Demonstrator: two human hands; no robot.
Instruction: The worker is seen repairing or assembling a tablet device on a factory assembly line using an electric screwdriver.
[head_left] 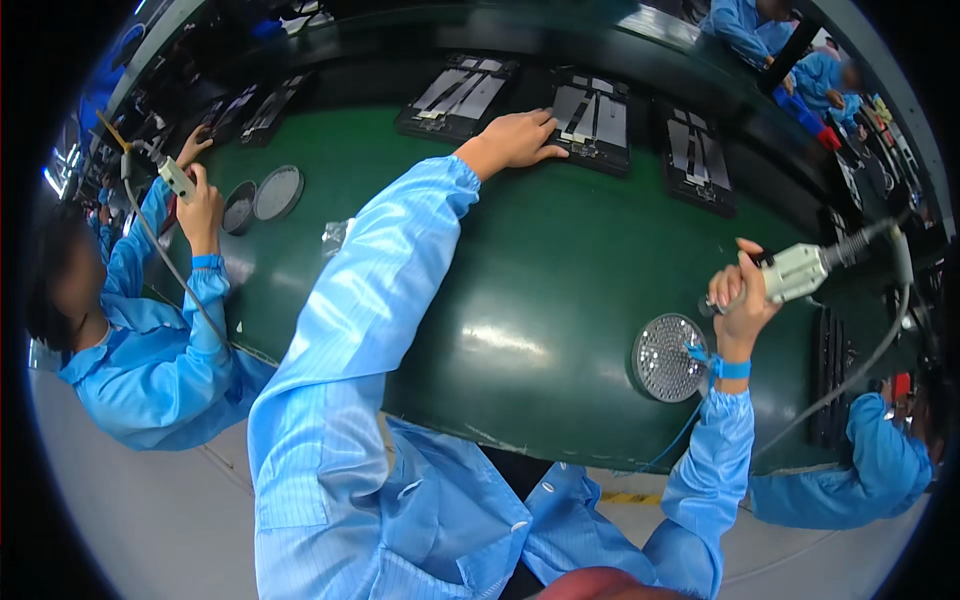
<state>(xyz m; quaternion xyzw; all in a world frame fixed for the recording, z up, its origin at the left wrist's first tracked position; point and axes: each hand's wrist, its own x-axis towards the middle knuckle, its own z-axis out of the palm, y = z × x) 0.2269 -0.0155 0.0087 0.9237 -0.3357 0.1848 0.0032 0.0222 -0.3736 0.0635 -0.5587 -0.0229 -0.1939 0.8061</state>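
Note:
My left hand [515, 140] reaches to the far side of the green table. Its fingertips and thumb touch the left edge of a flat black device frame [590, 120], which holds pale panels and dark strips. The thumb is spread from the fingers. On the right, my right hand [742, 300] is wrapped around a pale electric screwdriver [795, 274], held sideways above the table with its cord end to the right. A blue wrist strap [733, 369] circles that wrist. Just left of it sits a round dish [668, 357] with a dotted, shiny surface.
Similar frames lie left [460, 97] and right [697, 158] along the table's [560, 260] far side. At left, a co-worker [150, 330] holds another screwdriver [176, 180] near two round dishes [278, 192]. A crumpled clear wrapper [335, 236] lies by my left sleeve. Another person [850, 470] sits right.

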